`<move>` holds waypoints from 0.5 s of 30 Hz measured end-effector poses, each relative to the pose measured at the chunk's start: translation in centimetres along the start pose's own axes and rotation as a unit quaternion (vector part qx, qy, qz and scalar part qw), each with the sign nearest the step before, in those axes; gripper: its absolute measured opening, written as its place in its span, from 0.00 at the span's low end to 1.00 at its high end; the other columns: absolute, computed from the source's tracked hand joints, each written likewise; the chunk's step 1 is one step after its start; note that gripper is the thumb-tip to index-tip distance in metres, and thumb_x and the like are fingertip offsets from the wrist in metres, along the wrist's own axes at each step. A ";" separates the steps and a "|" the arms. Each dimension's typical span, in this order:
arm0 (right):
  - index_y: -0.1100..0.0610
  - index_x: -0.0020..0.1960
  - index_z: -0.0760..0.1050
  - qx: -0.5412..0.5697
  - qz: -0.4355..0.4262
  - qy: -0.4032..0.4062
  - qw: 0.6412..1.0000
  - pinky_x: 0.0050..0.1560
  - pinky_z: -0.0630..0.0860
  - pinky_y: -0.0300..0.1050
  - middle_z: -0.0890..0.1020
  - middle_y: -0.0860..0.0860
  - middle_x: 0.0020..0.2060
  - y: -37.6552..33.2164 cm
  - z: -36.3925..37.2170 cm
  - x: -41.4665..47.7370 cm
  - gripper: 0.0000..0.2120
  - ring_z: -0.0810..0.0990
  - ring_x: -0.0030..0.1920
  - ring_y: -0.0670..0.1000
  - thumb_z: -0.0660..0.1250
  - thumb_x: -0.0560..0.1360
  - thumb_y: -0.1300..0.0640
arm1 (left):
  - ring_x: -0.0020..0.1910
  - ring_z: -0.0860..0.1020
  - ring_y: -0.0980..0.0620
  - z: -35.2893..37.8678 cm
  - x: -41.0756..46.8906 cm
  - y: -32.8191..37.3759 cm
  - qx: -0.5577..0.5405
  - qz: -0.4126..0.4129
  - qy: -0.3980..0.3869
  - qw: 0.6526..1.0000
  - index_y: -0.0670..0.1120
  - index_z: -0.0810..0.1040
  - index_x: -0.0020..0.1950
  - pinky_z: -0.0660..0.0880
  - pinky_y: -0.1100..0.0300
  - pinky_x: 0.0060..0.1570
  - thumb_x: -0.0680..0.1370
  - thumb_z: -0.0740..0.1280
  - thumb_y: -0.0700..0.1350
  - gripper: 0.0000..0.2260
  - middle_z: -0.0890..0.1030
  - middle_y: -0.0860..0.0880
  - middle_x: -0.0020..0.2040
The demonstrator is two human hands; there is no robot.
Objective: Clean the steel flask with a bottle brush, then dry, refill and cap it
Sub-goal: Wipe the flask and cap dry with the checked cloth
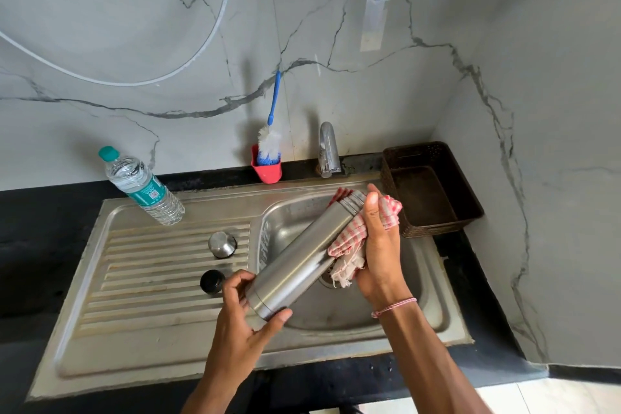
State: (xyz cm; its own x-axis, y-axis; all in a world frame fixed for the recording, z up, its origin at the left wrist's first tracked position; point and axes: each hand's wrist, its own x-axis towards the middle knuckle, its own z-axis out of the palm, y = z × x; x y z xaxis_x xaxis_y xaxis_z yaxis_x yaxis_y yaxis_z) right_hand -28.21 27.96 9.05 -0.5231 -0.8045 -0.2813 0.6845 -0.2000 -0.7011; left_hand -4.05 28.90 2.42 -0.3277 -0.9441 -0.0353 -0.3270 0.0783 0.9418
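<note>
On my screen, at the far left, a clear bottle [141, 187] stands on the sink [151, 339] rim. Its teal cap is on and it looks full of water. It has a teal label with a small square code, but the words are too small for me to read.

Next, on the ribbed part of the sink, a steel cap [221, 243] sits with a black plug [212, 281] near it, a bit closer to me.

The left hand [242, 313] grips the bottom end of the flask [299, 259], fingers curled round it.

Behind, by the wall, a red cup [266, 168] holds a brush [270, 141]. The white and blue bristles are down in the cup and the blue handle leans on the wall.

The flask is tilted over the sink bowl, its open end up and to the right. I cannot see inside it.

A tap [328, 150] stands behind the bowl.

The right hand [381, 245] holds a red and white checked cloth [353, 239] pressed round the top end of the flask.

At the far right sits a brown basket [437, 229]. I see only its bare floor.
</note>
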 end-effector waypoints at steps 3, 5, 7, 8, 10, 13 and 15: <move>0.56 0.74 0.69 -0.002 0.007 -0.002 1.000 0.61 0.78 0.62 0.83 0.60 0.55 0.2 -0.1 0.0 0.31 0.84 0.52 0.56 0.72 0.74 0.47 | 0.60 0.81 0.58 0.0 0.0 -0.2 0.053 0.025 0.009 0.998 0.69 0.63 0.66 0.79 0.66 0.54 0.67 0.82 0.58 0.36 0.77 0.53 0.65; 0.56 0.73 0.69 -0.003 0.008 -0.008 1.000 0.62 0.78 0.62 0.83 0.63 0.58 0.2 -0.3 -0.1 0.31 0.83 0.54 0.59 0.72 0.75 0.47 | 0.59 0.80 0.61 0.0 0.0 -0.3 0.065 0.035 0.024 0.997 0.71 0.64 0.66 0.79 0.67 0.54 0.66 0.83 0.53 0.38 0.76 0.56 0.65; 0.55 0.73 0.69 0.002 0.009 -0.020 1.000 0.60 0.79 0.62 0.82 0.64 0.60 0.2 -0.4 -0.2 0.33 0.83 0.55 0.60 0.74 0.73 0.45 | 0.60 0.81 0.58 -0.5 0.0 -0.3 0.036 0.031 0.018 0.999 0.68 0.66 0.67 0.81 0.62 0.54 0.67 0.84 0.55 0.36 0.78 0.58 0.64; 0.54 0.73 0.70 0.006 0.009 -0.030 1.000 0.60 0.79 0.61 0.82 0.65 0.59 0.1 -0.6 -0.2 0.35 0.83 0.55 0.60 0.77 0.70 0.44 | 0.59 0.82 0.56 -0.8 0.0 -0.1 0.005 0.021 0.006 1.000 0.65 0.68 0.67 0.82 0.59 0.54 0.67 0.82 0.59 0.34 0.79 0.58 0.64; 0.54 0.73 0.70 0.015 0.018 -0.049 0.999 0.60 0.79 0.61 0.82 0.64 0.58 0.0 -0.8 -0.1 0.40 0.83 0.55 0.60 0.80 0.67 0.43 | 0.54 0.84 0.52 -1.2 0.2 0.6 -0.060 -0.017 -0.033 0.998 0.60 0.72 0.66 0.83 0.53 0.51 0.68 0.76 0.68 0.31 0.82 0.54 0.59; 0.53 0.74 0.70 0.036 0.032 -0.079 0.996 0.57 0.81 0.60 0.82 0.62 0.56 -0.1 -1.1 -0.1 0.41 0.83 0.53 0.60 0.81 0.66 0.43 | 0.36 0.79 0.41 -1.2 0.5 2.1 -0.208 -0.178 -0.107 0.956 0.45 0.76 0.65 0.80 0.50 0.37 0.73 0.67 0.73 0.36 0.80 0.35 0.45; 0.53 0.75 0.69 0.044 0.046 -0.095 0.993 0.57 0.81 0.60 0.82 0.62 0.55 -0.1 -1.1 -0.3 0.42 0.84 0.52 0.59 0.81 0.67 0.43 | 0.28 0.74 0.43 -1.1 0.3 2.6 -0.318 -0.325 -0.130 0.881 0.37 0.81 0.62 0.75 0.54 0.26 0.77 0.62 0.70 0.36 0.76 0.34 0.37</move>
State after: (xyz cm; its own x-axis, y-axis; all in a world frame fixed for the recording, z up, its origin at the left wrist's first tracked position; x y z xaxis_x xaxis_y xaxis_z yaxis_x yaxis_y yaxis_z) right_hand -28.71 28.82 8.49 -0.3571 -0.9109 -0.2069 0.7708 -0.1623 -0.6161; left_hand -4.07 28.43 5.24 -0.4732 -0.6125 -0.6332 0.0163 -0.7247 0.6888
